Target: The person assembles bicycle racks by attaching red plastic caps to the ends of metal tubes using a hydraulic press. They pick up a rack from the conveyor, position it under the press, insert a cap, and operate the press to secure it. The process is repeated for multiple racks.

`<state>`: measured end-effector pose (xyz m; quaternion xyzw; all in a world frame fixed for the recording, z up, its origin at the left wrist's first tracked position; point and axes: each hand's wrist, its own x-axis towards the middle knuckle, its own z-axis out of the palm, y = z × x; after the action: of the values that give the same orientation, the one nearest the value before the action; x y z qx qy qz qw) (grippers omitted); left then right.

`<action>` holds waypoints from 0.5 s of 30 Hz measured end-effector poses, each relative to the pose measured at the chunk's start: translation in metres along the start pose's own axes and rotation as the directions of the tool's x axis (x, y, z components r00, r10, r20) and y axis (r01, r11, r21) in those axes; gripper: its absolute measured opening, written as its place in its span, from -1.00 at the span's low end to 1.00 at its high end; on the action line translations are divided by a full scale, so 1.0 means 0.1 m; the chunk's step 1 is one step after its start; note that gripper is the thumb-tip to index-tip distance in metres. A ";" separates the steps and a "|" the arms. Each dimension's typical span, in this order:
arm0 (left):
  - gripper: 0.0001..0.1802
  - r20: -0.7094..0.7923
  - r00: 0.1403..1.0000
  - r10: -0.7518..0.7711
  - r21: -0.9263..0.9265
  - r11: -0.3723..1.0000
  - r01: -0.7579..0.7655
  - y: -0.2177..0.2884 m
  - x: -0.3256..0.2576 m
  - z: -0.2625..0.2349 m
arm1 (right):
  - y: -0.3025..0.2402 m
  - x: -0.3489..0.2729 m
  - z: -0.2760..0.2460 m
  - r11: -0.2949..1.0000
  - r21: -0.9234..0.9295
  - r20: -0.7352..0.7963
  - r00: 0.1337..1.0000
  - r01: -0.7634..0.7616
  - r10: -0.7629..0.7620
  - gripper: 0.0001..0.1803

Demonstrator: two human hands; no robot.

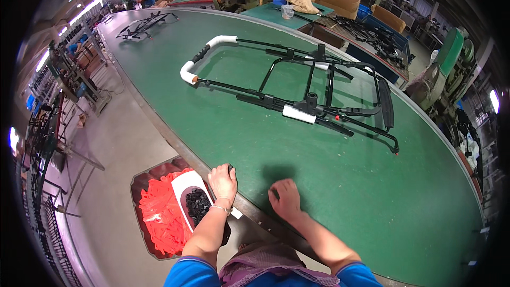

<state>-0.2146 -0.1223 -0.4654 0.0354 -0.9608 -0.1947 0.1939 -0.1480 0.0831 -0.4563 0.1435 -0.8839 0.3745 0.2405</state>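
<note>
My left hand [223, 183] is at the near edge of the green table, its fingers closed on a small black part [230, 168] that barely shows at the fingertips. To its right, my right hand [285, 199] hovers over the table with fingers loosely bent and the thumb apart; I see nothing in it. Beyond both hands lies a black tubular frame [309, 79] with white sleeves, small red bits and a white-padded curved handle [188, 72]. Below my left wrist stands a white box [183, 183] of small black parts [197, 205].
A dark tub [139, 180] of red plastic strips [162, 218] sits beside the table edge, under the white box. Another black frame [146, 25] lies at the table's far left end. Past the far edge are a cardboard box [334, 2], piled black parts [372, 37] and a green machine [450, 53].
</note>
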 end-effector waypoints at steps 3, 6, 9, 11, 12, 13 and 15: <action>-0.80 0.004 1.000 0.003 0.008 1.000 -0.003 -0.01 0.01 -0.01 | 0.25 0.57 0.05 0.998 -0.068 0.048 0.999 0.021 -0.017 -0.78; -0.80 0.013 1.000 0.021 0.022 1.000 -0.021 -0.01 0.05 0.01 | 0.53 1.21 0.10 0.986 -0.141 0.005 0.996 0.090 -0.090 -0.67; -0.80 0.009 1.000 0.030 0.024 0.999 -0.030 -0.01 0.08 0.05 | 0.72 1.81 0.11 0.965 -0.225 -0.081 0.985 0.133 -0.154 -0.55; -0.81 -0.001 1.000 0.021 0.017 1.000 -0.021 -0.02 0.09 0.05 | 0.84 2.14 0.12 0.919 -0.353 -0.099 0.970 0.175 -0.223 -0.57; -0.81 -0.008 1.000 0.012 0.019 1.000 -0.012 -0.05 0.07 0.05 | 0.84 2.25 0.11 0.877 -0.442 -0.117 0.957 0.190 -0.267 -0.65; -0.82 0.000 1.000 -0.004 0.036 0.999 0.004 -0.06 0.07 0.03 | 0.88 2.38 0.08 0.798 -0.593 0.083 0.994 0.107 -0.071 -0.75; -0.82 0.052 0.999 -0.001 0.044 0.999 -0.002 -0.06 0.09 0.02 | 1.29 2.46 0.04 0.680 -0.718 0.165 0.985 0.149 -0.041 -0.89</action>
<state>-0.2236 -0.1280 -0.4664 0.0343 -0.9697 -0.1741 0.1682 -0.4129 0.1495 -0.4043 0.1071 -0.9653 -0.0303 0.2363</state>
